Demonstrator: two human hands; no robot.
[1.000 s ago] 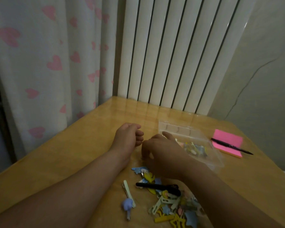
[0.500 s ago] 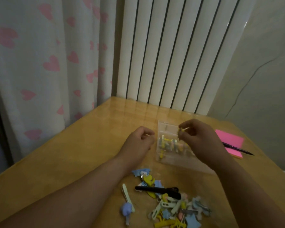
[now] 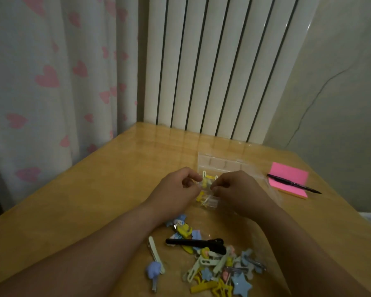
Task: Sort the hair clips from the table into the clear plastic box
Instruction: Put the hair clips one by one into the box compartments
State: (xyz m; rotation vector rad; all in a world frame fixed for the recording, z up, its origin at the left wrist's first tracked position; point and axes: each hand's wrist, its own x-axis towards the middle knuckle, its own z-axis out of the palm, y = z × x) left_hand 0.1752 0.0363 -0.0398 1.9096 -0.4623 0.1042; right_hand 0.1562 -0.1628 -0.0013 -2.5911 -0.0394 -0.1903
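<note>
On the table point(image 3: 94, 200), the clear plastic box point(image 3: 221, 165) lies just behind the fingers point(image 3: 217, 186), hair clips point(image 3: 214, 269) before them, pen point(image 3: 293, 183) on notepad point(image 3: 289, 173) to their right.

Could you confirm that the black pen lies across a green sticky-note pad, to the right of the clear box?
The pad is pink, not green; the head view shows the black pen lying across it, right of the clear box.

Both forearms bare, reaching fwd from the bottom corners & converging mid-frame. L hand point(image 3: 176, 190) & R hand point(image 3: 239, 192) sit knuckles-up just beside each other, fingers curled, thumb + index tips pinched toward the gap btwn them. Can't tell what's pinched.
</note>
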